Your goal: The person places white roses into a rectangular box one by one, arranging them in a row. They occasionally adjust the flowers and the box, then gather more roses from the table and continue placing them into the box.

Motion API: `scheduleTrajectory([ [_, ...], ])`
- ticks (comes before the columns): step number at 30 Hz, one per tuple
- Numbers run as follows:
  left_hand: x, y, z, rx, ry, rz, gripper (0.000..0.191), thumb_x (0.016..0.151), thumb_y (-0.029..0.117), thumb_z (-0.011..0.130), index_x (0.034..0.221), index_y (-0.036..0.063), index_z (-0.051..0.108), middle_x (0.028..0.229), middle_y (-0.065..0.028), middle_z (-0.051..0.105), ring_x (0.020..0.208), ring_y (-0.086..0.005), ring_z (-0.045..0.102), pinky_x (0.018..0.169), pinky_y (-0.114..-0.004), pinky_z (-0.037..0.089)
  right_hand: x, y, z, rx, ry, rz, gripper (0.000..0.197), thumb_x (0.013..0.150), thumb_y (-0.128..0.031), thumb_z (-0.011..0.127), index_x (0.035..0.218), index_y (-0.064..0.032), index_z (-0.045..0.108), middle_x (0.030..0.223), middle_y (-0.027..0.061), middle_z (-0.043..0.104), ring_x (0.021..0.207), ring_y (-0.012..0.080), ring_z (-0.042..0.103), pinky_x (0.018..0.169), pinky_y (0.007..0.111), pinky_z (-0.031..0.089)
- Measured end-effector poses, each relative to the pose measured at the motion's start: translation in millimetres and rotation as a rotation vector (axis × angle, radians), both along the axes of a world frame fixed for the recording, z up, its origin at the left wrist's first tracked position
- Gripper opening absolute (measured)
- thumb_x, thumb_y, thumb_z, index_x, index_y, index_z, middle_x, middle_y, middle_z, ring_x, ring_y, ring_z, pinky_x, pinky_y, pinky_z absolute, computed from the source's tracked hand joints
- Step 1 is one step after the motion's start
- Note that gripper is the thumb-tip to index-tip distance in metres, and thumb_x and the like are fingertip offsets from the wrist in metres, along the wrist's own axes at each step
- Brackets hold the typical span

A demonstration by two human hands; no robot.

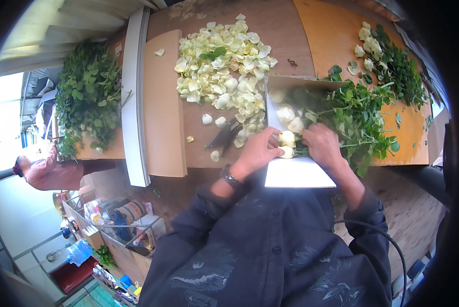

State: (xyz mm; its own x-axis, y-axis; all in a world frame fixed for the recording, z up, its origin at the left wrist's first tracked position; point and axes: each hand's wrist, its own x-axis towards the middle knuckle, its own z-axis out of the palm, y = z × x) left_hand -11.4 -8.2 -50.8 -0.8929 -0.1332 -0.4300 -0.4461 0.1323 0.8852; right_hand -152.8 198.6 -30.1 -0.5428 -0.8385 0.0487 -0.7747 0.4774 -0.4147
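Note:
White roses [287, 138] lie in a row on a white cardboard sheet [300, 174], their heads to the left and leafy stems [362, 111] to the right. My left hand [258, 149] rests on the two nearest rose heads, fingers around them. My right hand [321, 144] has its fingers closed at the stems just right of the heads; what it grips is partly hidden. The sheet's far flap [306, 82] stands raised beyond the roses. Left of the sheet lies a black-handled tool [229, 134], partly hidden, next to loose petals [222, 69].
Flat cardboard sheets [164, 115] and a white cardboard stack [135, 107] cross the wooden table. Green stems [89, 92] are heaped at far left, more white roses [371, 46] at far right. A person [49, 172] stands at the left. A cable [394, 245] runs by my right side.

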Motion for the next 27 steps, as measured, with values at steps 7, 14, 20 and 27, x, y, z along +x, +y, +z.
scheduleTrajectory([
  [7,-10.3,-2.4,10.7,-0.442,0.538,-0.079,0.045,0.081,0.012,0.085,0.124,0.0118,0.071,0.124,-0.0085,0.065,0.110,-0.0310,0.068,0.091,-0.041,0.057,0.3,0.4,-3.5,-0.026,-0.004,-0.009,0.008,0.080,-0.009,0.078,0.085,-0.0068,0.072,0.083,0.0100,0.067,0.086,0.0344,0.069,0.071,0.049,0.058],
  [14,-16.3,-2.9,10.3,-0.481,0.505,-0.242,0.029,0.085,0.012,0.079,0.113,0.0122,0.074,0.117,-0.0077,0.068,0.108,-0.0337,0.066,0.094,-0.044,0.055,-14.3,2.9,28.8,-0.229,-0.035,0.013,0.016,0.078,-0.005,0.078,0.094,-0.0066,0.077,0.090,0.0089,0.071,0.088,0.0331,0.069,0.074,0.047,0.058],
  [20,-16.8,-2.9,12.0,-0.504,0.521,-0.253,0.026,0.086,0.011,0.077,0.112,0.0125,0.075,0.114,-0.0074,0.068,0.107,-0.0332,0.066,0.092,-0.044,0.056,-41.6,-12.9,27.5,-0.071,0.227,0.020,0.032,0.073,-0.007,0.082,0.104,-0.0083,0.075,0.104,0.0040,0.071,0.103,0.0274,0.066,0.094,0.045,0.050],
  [27,-13.9,-5.5,10.7,-0.495,0.495,-0.256,0.025,0.088,0.012,0.075,0.113,0.0117,0.076,0.111,-0.0083,0.070,0.106,-0.0345,0.067,0.092,-0.045,0.056,-48.9,-20.4,37.9,-0.305,0.305,-0.013,0.021,0.072,-0.007,0.086,0.089,-0.0108,0.074,0.089,0.0018,0.069,0.097,0.0263,0.066,0.104,0.047,0.048],
])
